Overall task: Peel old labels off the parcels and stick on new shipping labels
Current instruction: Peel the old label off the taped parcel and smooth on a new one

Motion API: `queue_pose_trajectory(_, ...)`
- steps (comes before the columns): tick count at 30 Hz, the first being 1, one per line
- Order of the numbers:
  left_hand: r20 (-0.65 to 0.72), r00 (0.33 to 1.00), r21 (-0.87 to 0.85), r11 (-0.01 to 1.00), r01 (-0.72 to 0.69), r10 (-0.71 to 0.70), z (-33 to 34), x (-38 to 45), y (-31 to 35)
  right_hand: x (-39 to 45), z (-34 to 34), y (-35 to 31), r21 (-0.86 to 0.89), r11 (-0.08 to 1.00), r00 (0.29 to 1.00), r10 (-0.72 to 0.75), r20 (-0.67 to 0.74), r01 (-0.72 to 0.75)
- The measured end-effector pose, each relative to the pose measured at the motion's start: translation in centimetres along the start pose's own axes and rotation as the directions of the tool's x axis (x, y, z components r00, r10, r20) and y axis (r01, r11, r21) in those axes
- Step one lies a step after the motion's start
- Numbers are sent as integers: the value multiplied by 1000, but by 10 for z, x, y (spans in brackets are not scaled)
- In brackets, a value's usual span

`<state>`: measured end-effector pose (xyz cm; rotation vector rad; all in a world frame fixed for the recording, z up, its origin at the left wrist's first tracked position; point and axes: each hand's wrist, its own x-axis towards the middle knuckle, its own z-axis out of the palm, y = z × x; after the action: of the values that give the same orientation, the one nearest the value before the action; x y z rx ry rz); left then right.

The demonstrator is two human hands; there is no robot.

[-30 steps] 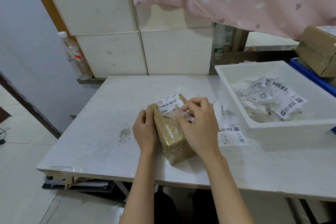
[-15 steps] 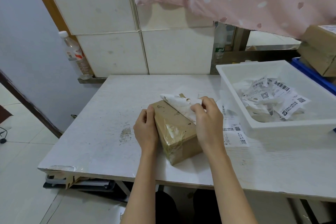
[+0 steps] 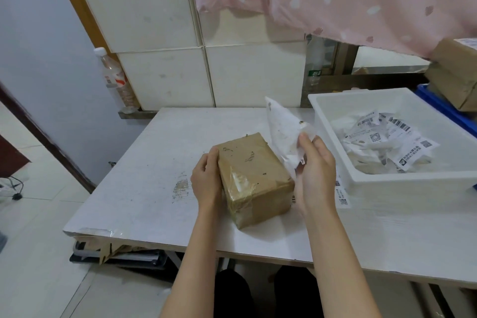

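Note:
A brown taped parcel (image 3: 254, 175) lies on the white table (image 3: 144, 188) in front of me, its top bare with a few torn scraps of paper. My left hand (image 3: 207, 179) holds its left side, fingers curled on the top edge. My right hand (image 3: 315, 170) pinches the old label (image 3: 284, 131), which stands up white side out, fully off the box, just right of the parcel. A sheet of new labels (image 3: 342, 192) lies on the table, mostly hidden behind my right hand.
A white bin (image 3: 413, 179) with several crumpled peeled labels (image 3: 387, 139) stands at the right. Behind it are a blue crate (image 3: 441, 106) and stacked brown parcels (image 3: 456, 75). A plastic bottle (image 3: 116, 80) stands on a ledge at the back left. A pink curtain hangs above.
My right hand peeled the old label up off the parcel's top and lifted it clear to the right. My left hand stayed on the box's left side.

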<state>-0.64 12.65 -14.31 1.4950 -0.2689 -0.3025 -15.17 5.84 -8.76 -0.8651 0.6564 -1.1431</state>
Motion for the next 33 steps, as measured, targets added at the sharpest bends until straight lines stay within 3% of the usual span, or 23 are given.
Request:
queue_pose_trajectory(2, 42, 994, -56, 993, 102, -100, -2, 6, 10, 2, -2, -6, 31, 1000, 999, -5, 53, 4)
queue_pose_trajectory(4, 38, 990, 2, 991, 134, -134, -5, 10, 23, 3, -3, -12, -53, 998, 998, -29, 51, 31)
queue_pose_trajectory(6, -48, 997, 80, 995, 58, -54, -4, 12, 42, 4, -6, -19, -163, 982, 995, -101, -10, 98)
queue_pose_trajectory(9, -125, 982, 27, 990, -140, 143, 16, -1, 85, 6, -17, -32, -226, 953, 963, -234, -136, 200)
queue_pose_trajectory(12, 56, 963, -42, 965, -261, 263, 57, -27, 117, 9, -33, -52, -240, 924, 901, -356, -249, 298)
queue_pose_trajectory(15, 366, 919, 50, 983, -176, 146, 106, -55, 108, 19, -54, -76, -289, 887, 824, -447, -348, 360)
queue_pose_trajectory(17, 465, 885, 150, 982, -112, 29, 133, -69, 86, 27, -72, -90, -329, 863, 767, -497, -406, 384)
queue_pose_trajectory(23, 436, 891, 251, 968, 14, -126, 167, -87, 31, 54, -130, -103, -424, 820, 616, -570, -544, 384)
queue_pose_trajectory(26, 448, 880, 257, 965, 45, -161, 174, -89, 25, 66, -148, -103, -509, 775, 560, -627, -542, 374)
queue_pose_trajectory(33, 448, 878, 256, 965, 53, -168, 182, -86, 15, 88, -164, -98, -674, 709, 595, -638, -488, 207)
